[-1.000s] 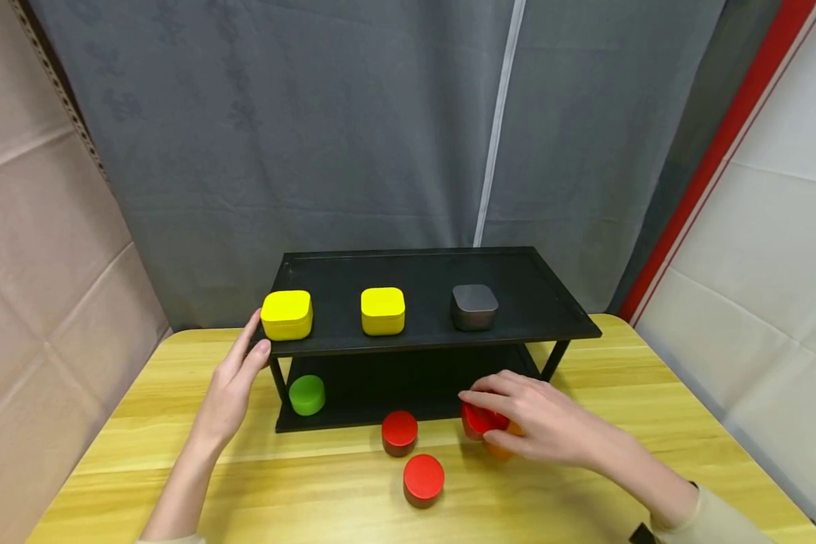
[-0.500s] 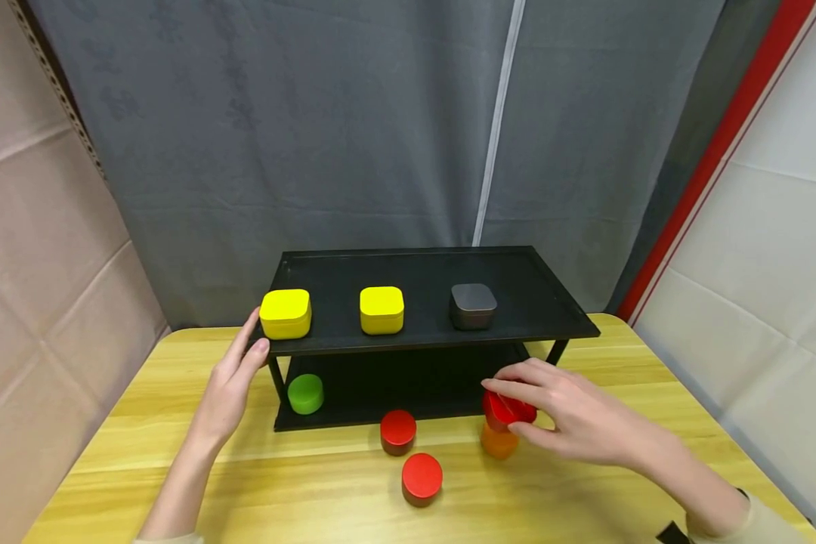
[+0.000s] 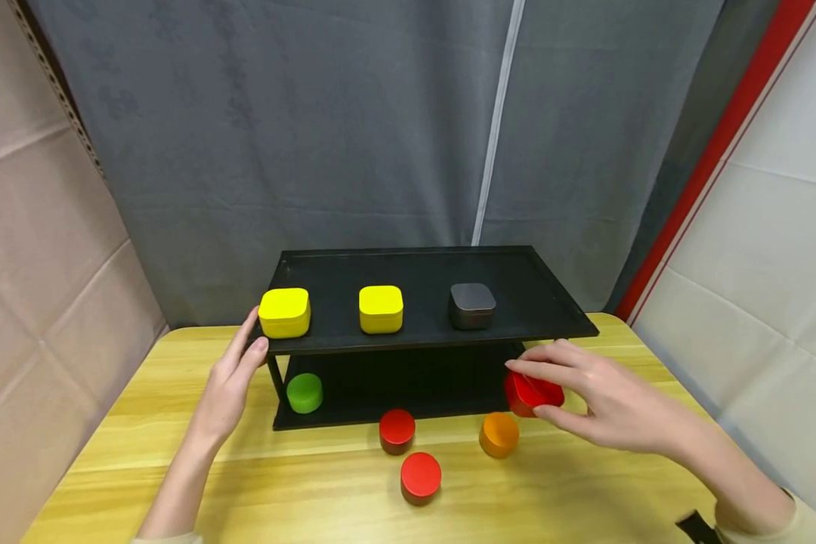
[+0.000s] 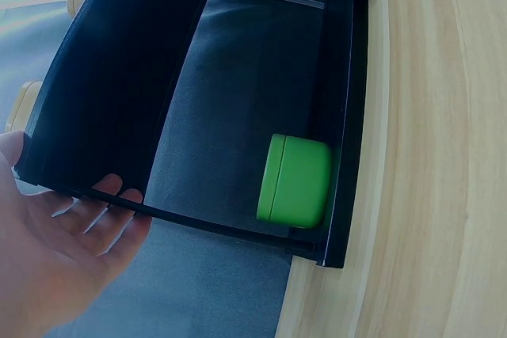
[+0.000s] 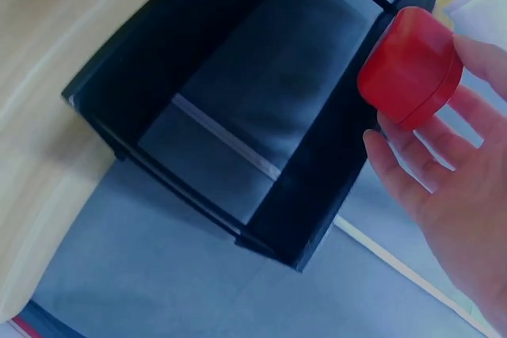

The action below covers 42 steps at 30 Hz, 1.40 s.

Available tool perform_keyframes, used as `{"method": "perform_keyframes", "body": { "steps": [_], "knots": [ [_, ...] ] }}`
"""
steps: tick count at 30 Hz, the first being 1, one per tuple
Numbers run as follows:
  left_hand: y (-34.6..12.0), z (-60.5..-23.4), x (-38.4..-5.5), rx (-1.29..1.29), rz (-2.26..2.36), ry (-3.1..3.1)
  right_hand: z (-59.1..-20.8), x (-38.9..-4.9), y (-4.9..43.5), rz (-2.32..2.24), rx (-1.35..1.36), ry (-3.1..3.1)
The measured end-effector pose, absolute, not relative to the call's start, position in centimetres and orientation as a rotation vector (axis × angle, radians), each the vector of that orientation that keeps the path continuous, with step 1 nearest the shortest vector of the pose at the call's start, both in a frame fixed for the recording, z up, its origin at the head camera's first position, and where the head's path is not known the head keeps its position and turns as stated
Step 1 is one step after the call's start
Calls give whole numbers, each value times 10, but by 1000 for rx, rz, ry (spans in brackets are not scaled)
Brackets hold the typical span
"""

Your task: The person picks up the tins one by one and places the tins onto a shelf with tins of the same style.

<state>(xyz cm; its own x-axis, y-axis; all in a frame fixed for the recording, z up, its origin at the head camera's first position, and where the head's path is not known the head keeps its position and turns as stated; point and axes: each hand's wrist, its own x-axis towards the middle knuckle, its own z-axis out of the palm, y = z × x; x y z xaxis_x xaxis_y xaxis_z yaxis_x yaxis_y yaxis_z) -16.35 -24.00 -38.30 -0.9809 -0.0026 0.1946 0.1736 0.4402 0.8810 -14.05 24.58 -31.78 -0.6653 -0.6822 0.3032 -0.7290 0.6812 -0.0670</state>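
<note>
My left hand [image 3: 219, 400] grips the left end of a black two-tier shelf [image 3: 428, 268]; in the left wrist view its fingertips curl under the top board. A red tin [image 5: 405, 69] with rounded corners is pinched between the thumb and fingers of my right hand [image 3: 605, 400], tilted in front of the shelf's right end. Just left of that tin, an orange round tin [image 3: 499, 435] stands on the table. Two red round tins, one nearer the shelf [image 3: 397, 432] and one nearer the front [image 3: 421, 478], stand there too. A green tin [image 3: 304, 394] sits at the lower tier's left end.
Along the top board's front stand a left yellow tin [image 3: 285, 313], a middle yellow tin [image 3: 381, 310] and a dark grey tin [image 3: 472, 307]. The shelf stands on a wooden table [image 3: 299, 491]. A grey curtain [image 3: 313, 128] hangs behind, with pale panels at both sides.
My right hand has moved right and away from me, carrying the red tin off from the orange tin, which now shows fully. The left hand stays at the shelf.
</note>
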Motion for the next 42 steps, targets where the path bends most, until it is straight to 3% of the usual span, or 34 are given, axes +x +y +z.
{"method": "perform_keyframes", "body": {
  "steps": [18, 42],
  "knots": [
    [-242, -382, -163, -147, -1572, -2519, -300, -148, 270, 435, 1106, -2557],
    [-240, -383, -164, -163, -1567, -2517, -269, -189, 297, 484, 1003, -2613]
  ]
}}
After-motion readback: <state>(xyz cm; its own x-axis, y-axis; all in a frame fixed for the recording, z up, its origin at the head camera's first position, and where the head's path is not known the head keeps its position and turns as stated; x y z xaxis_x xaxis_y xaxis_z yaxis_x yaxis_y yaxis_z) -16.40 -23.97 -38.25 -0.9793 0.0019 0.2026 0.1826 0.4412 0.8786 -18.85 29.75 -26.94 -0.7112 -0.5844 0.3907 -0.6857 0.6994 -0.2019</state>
